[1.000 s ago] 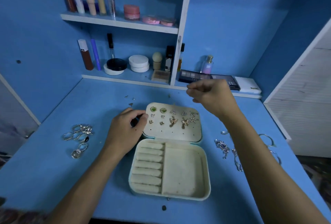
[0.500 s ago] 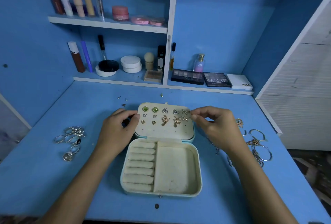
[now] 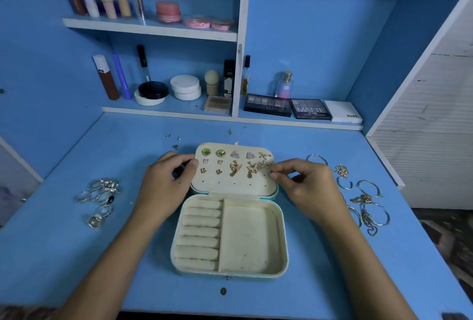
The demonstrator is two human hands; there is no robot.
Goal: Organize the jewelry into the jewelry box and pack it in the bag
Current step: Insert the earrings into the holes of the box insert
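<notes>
Head view. Left hand (image 3: 166, 184) curled against left edge of open lid, steadying jewelry box (image 3: 230, 237). Right hand (image 3: 304, 186) pinching at starfish earring (image 3: 264, 164) by lid's right edge; whether stud already seated, cannot tell. Box centred between hands, long axis running away from body, lid far, tray near. Rings (image 3: 99, 196) well left; bracelets (image 3: 366, 199) just right of right hand, probably next.
</notes>
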